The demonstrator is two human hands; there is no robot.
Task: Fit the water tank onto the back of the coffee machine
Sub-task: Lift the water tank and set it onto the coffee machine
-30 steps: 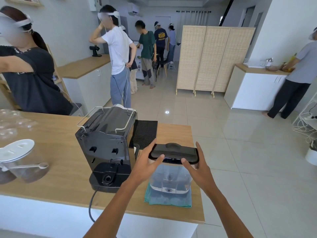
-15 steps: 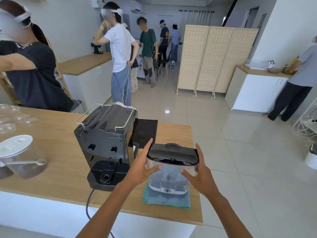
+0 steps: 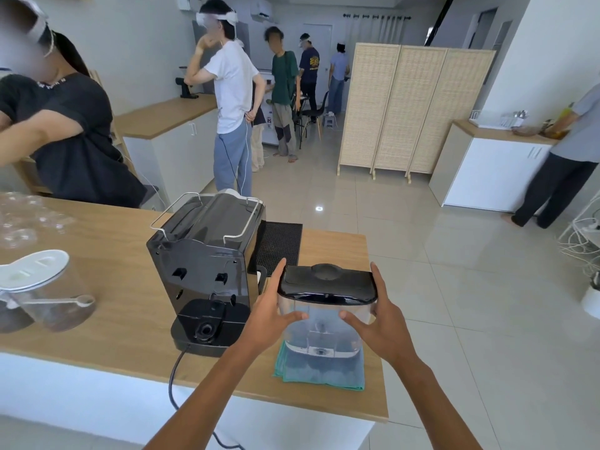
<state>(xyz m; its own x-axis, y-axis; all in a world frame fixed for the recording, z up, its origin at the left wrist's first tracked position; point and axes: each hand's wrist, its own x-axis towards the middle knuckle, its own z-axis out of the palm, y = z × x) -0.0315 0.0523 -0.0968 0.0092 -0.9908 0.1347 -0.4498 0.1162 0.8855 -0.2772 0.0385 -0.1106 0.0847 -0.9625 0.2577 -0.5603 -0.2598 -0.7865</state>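
Water tank [image 3: 324,323] near counter edge [image 3: 376,417], two-hand grip

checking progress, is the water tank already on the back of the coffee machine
No, both hands hold the water tank over the green cloth, beside the coffee machine, not on it.

Glossy plastic, pale wood, soft cloth.
The coffee machine [image 3: 207,264] is shiny black plastic with thin metal rails; the water tank [image 3: 323,323] has clear smooth plastic walls under a glossy black lid [image 3: 328,284]. Beneath it lies a matt teal cloth [image 3: 319,368] on the wood-grain counter [image 3: 107,254].
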